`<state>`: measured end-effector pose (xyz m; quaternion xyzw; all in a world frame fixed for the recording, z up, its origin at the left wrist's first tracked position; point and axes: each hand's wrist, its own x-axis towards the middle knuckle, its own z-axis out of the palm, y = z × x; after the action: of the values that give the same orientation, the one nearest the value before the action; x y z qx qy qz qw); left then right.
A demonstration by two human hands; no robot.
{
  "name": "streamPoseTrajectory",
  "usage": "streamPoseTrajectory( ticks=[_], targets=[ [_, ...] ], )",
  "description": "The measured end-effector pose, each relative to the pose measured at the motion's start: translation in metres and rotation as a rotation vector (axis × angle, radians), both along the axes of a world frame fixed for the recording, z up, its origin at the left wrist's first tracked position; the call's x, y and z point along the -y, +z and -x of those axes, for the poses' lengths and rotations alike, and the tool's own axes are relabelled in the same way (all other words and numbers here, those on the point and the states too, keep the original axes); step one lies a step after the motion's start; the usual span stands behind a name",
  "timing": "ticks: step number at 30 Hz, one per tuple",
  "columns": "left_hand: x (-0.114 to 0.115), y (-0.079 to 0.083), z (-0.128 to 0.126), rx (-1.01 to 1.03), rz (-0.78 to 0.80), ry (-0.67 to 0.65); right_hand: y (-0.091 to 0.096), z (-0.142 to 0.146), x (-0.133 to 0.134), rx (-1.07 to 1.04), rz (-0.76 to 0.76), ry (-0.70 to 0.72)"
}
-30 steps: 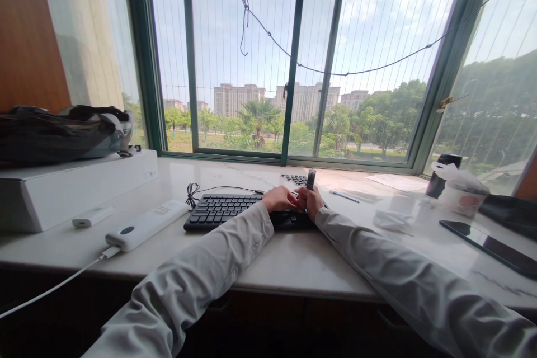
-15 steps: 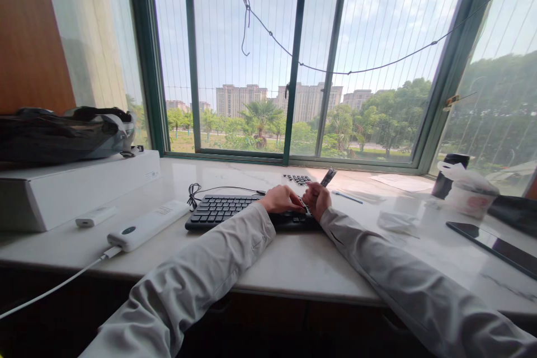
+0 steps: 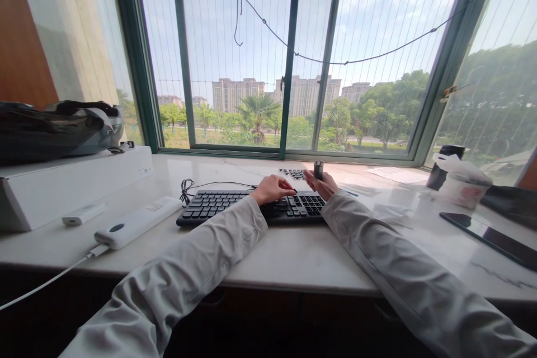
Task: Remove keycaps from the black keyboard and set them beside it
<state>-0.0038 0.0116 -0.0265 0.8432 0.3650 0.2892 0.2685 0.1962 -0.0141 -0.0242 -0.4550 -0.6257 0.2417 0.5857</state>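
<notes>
A black keyboard (image 3: 212, 205) lies on the marble top, its number pad at the right end showing bare key sockets. My left hand (image 3: 272, 189) is above the keyboard's right half, thumb and finger pinched on a small dark piece (image 3: 295, 192) that looks like a keycap. My right hand (image 3: 325, 184) is beside the number pad, closed around a short dark tool (image 3: 318, 170) that stands up from the grip; its kind is unclear. Behind the hands, several loose black keycaps (image 3: 289, 172) are laid out in rows.
To the left are a white power bank (image 3: 138, 222) with a cable, a small white adapter (image 3: 83, 215) and a white box (image 3: 79, 184). On the right lie a blue pen (image 3: 351, 193), a crumpled clear wrapper (image 3: 392, 213), a phone (image 3: 490, 239) and a bagged cup (image 3: 465, 185).
My hands have moved apart, uncovering the number pad. The dark tool in my right hand has turned from slanting to upright. The whole view has shifted slightly.
</notes>
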Motion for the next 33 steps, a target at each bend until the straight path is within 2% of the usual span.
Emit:
streamPoseTrajectory(
  ticks=[4, 7, 11, 15, 20, 25, 30, 33],
  targets=[
    [0.000, 0.000, 0.000, 0.071, -0.012, 0.072, -0.002, 0.000, 0.002, 0.438, -0.070, -0.151],
    [0.000, -0.001, -0.001, 0.126, -0.014, 0.064, -0.006, -0.001, -0.001, 0.568, -0.141, -0.208],
    [0.002, -0.003, -0.001, 0.168, -0.006, -0.009, -0.010, 0.000, -0.004, 0.600, -0.168, -0.207],
    [0.001, -0.005, -0.002, 0.181, -0.083, -0.026, -0.011, 0.002, -0.004, 0.600, -0.171, -0.184],
    [-0.005, -0.006, -0.003, 0.174, -0.182, 0.008, -0.015, 0.002, -0.007, 0.596, -0.188, -0.134],
    [-0.003, -0.005, -0.002, 0.128, -0.267, 0.017, -0.019, 0.001, -0.009, 0.628, -0.165, -0.167],
    [0.004, -0.003, -0.002, 0.049, -0.299, 0.127, -0.018, 0.002, -0.007, 0.644, -0.136, -0.149],
    [0.007, -0.001, -0.002, 0.047, -0.342, 0.146, -0.015, 0.003, -0.005, 0.624, -0.117, -0.110]
  ],
)
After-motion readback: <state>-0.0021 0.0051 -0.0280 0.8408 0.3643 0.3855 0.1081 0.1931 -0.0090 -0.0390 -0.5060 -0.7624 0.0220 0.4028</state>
